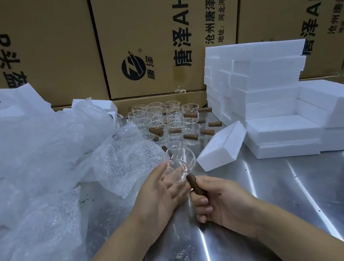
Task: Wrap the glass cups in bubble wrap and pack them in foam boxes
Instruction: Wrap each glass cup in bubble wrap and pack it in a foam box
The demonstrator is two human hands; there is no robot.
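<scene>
A clear glass cup (pixel 183 162) with a brown wooden handle (pixel 195 186) is held over the steel table, its mouth tipped toward the camera. My right hand (pixel 219 202) grips the wooden handle. My left hand (pixel 163 191) lies with straight fingers against the cup's glass body. A single sheet of bubble wrap (pixel 122 163) lies just left of the cup. Several more glass cups with wooden handles (pixel 169 121) stand grouped at the back of the table. An open white foam box (pixel 221 147) lies tilted to the right of the held cup.
Stacks of white foam boxes (pixel 270 95) fill the right side of the steel table (pixel 272 216). A big heap of bubble wrap (pixel 24 166) covers the left. Tall cardboard cartons (pixel 150 31) form a wall behind everything.
</scene>
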